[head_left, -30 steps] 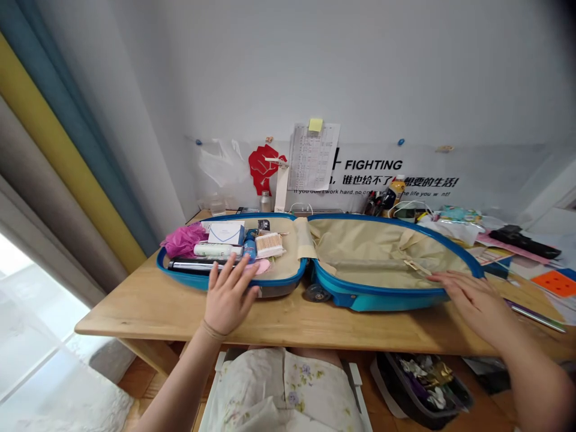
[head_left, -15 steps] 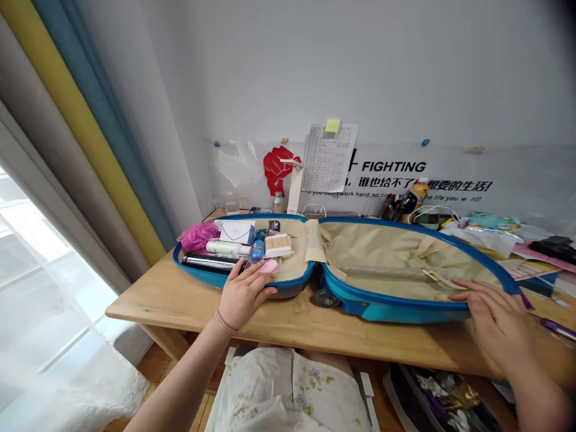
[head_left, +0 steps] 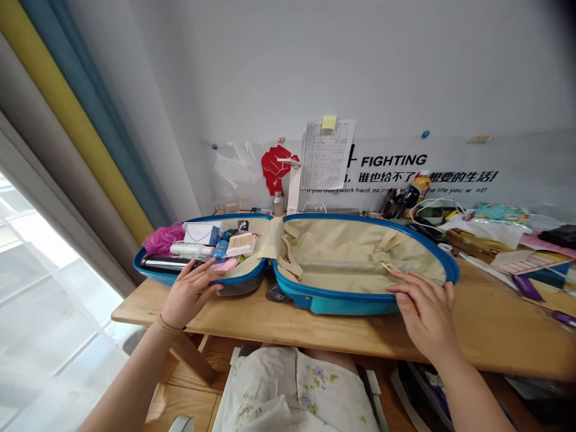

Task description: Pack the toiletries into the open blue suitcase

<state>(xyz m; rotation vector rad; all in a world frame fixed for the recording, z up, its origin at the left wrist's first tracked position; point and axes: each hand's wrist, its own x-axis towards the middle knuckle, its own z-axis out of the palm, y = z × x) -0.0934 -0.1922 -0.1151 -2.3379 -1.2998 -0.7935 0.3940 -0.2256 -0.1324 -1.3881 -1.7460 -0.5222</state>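
Records a leftward shift of the blue suitcase [head_left: 315, 300] along the tabletop [head_left: 495, 324]. Puts the hinge left of the wall sheet [head_left: 327, 155], formerly beneath it. Finds the left end now at the tabletop's left edge. Places the left hand [head_left: 186, 294], fingers curled rather than spread, on the near rim. Places the right hand [head_left: 425, 309] on the right half's rim, closer in than before.

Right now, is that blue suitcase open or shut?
Open: the blue suitcase lies spread on the table, both beige-lined halves facing up, toiletries in one, the other empty.
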